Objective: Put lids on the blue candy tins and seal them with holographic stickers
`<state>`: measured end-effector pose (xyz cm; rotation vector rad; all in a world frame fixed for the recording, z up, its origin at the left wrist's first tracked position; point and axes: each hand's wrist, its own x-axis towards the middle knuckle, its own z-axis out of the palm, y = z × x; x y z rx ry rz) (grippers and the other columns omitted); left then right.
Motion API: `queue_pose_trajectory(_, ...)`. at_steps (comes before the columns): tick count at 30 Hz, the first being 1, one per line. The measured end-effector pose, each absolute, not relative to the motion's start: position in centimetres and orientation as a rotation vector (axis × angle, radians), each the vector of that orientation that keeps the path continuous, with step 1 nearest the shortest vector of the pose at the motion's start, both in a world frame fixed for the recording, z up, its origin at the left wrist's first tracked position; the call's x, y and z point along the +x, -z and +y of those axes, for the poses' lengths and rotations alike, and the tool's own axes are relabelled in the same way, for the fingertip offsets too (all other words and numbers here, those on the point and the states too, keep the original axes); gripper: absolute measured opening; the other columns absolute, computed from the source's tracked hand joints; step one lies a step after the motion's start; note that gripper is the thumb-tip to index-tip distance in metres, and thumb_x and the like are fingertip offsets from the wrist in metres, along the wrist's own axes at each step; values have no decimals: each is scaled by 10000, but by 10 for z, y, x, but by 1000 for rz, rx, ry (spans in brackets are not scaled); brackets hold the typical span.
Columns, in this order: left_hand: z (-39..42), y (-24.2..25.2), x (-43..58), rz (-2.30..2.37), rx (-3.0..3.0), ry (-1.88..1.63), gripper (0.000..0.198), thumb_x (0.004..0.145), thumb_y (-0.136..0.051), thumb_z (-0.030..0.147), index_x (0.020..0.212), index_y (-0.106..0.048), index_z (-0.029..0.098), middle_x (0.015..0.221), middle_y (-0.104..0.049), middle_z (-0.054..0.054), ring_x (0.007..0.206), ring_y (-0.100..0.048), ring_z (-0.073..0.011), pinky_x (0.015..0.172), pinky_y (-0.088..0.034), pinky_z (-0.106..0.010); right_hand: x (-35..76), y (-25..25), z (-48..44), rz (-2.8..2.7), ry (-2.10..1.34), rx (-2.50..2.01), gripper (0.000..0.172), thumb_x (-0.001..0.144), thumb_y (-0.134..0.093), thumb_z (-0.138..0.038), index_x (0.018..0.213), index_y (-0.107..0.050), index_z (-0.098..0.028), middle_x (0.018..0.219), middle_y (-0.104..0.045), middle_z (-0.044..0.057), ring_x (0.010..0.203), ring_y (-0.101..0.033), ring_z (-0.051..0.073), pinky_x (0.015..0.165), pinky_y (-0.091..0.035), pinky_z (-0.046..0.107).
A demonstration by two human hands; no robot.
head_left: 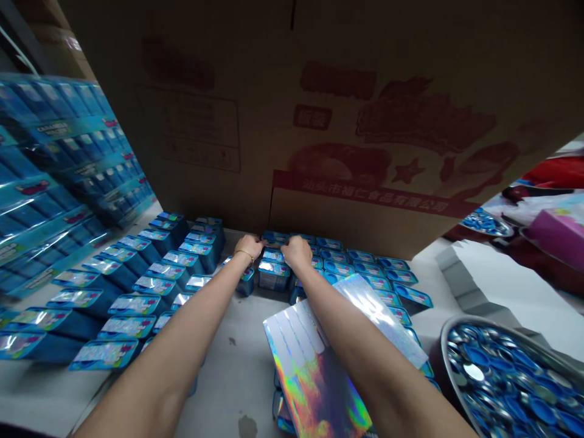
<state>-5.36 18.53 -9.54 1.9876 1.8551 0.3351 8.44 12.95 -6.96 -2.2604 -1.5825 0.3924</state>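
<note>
Head view, nearest first: two bare forearms run forward over a pale table [228, 371]. Under the right forearm lies a stack of holographic sheets [310, 371], shimmering in rainbow colours and resting on some blue tins. To the right, at the table's edge, a round basin [444, 340] is filled with loose blue lids [511, 383].

Left of the arms, blue tins with shiny labels [137, 304] stand in slanting rows, close together. More of the same tins [365, 267] lie flat in rows to the right of the hands.

Farther out, the left hand [249, 246], a thin bracelet at its wrist, and the right hand [295, 250] sit close together, knuckles up and fingers curled down onto the back-row tins [274, 255], just before the foot of a large cardboard box [319, 109]. The fingertips are hidden, so I cannot tell whether either hand grips a tin or only touches it.

Against the far left stands a stack of shrink-wrapped blue packs [55, 176].
</note>
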Motion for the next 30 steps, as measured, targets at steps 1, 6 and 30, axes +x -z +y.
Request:
queue_pose_trajectory(1, 185, 95, -54, 1853, 1989, -332, 394, 717, -440, 481, 833, -682, 193, 887, -668, -100, 849, -599, -231, 627, -412, -252, 83, 69, 128, -1596, -375, -2268, 212, 699, -503, -257, 829, -650, -174, 894, -633, 125, 859, -584, 253, 652, -421, 286)
queue_pose_trajectory(6, 185, 95, -54, 1861, 1987, -314, 389, 721, -442, 479, 827, -681, 191, 897, -667, -101, 857, -598, -223, 638, -415, -243, 83, 73, 125, -1655, -295, -2243, 233, 754, -450, -290, 866, -634, -201, 884, -632, 109, 853, -582, 235, 661, -410, 283)
queue_pose_trajectory(30, 175, 90, -53, 1967, 1978, -338, 435, 776, -341, 458, 934, -652, 198, 1004, -634, -126, 952, -569, -251, 716, -425, -273, 92, 65, 109, -2207, 107, -2027, 308, 799, -372, -182, 987, -612, -224, 927, -589, 101, 831, -555, 206, 682, -366, 291)
